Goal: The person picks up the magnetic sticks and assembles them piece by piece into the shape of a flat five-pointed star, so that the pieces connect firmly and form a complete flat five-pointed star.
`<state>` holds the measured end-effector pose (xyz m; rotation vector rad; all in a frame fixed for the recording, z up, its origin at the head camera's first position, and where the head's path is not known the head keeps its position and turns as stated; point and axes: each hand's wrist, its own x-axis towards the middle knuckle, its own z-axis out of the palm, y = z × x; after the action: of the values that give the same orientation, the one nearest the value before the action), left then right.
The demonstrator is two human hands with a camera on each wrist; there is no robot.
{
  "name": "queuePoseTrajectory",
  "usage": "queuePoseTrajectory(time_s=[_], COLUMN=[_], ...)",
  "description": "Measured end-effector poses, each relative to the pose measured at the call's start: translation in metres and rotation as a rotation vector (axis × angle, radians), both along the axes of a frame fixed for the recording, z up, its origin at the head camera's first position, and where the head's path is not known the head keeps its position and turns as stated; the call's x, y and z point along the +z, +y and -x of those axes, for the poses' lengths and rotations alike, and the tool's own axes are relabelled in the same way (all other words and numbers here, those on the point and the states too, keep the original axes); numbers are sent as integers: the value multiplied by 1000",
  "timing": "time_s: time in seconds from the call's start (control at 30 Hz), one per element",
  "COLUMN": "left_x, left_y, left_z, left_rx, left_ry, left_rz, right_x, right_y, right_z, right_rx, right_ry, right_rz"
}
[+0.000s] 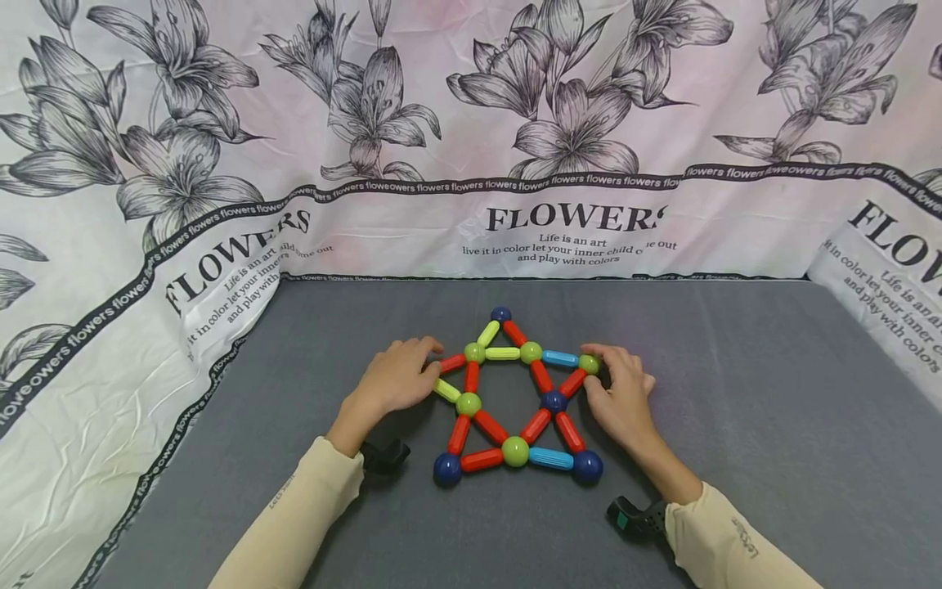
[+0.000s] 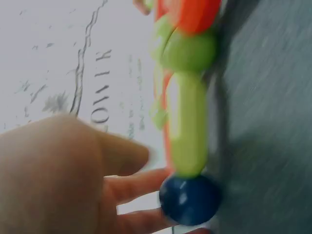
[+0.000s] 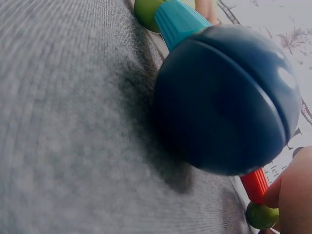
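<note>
On the grey table lies a flat six-pointed star [image 1: 537,421] of coloured building sticks and balls. My left hand [image 1: 397,375] grips its left tip from above, hiding that point in the head view. In the left wrist view the tip is a dark blue ball [image 2: 190,199] with fingers behind it; a yellow-green stick [image 2: 187,122] joins it to a green ball [image 2: 190,51]. My right hand [image 1: 621,393] pinches the green ball [image 1: 589,364] at the right tip, where a blue stick [image 1: 561,358] and a red stick [image 1: 572,382] meet. A nearer dark blue ball [image 3: 226,100] fills the right wrist view.
Grey cloth [image 1: 773,409] covers the table around the star. At the back and left hangs a white sheet [image 1: 412,233] printed with flowers and lettering. Black wrist bands [image 1: 636,519] sit by both sleeves, near the table surface.
</note>
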<state>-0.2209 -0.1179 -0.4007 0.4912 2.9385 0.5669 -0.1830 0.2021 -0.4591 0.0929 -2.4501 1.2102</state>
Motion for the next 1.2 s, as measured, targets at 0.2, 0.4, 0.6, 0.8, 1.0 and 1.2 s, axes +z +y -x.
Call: queuePoseTrajectory(time_s=[0.2,0.4,0.6,0.8,1.0,1.2], left_x=[8,9,5,-6,-12,-10], left_y=[-14,-14,-3,13,22,33], left_z=[3,2,-1,-4,-11,-20], left_rx=[-73,-106,-157,-215,-222,-277], left_ry=[-65,-68,-20,-14,-19,-26], left_rz=[71,88,2,-85,-64,-48], right_x=[-1,-1,-4,-4,-4,6], right_y=[0,1,1,-1,-2,-4], right_z=[-1,-1,0,1,2,4], right_rx=[9,32,209,279,273,217], right_ry=[2,56,178,210,223,281], right_rz=[0,-12,-79,-160,-186,-292])
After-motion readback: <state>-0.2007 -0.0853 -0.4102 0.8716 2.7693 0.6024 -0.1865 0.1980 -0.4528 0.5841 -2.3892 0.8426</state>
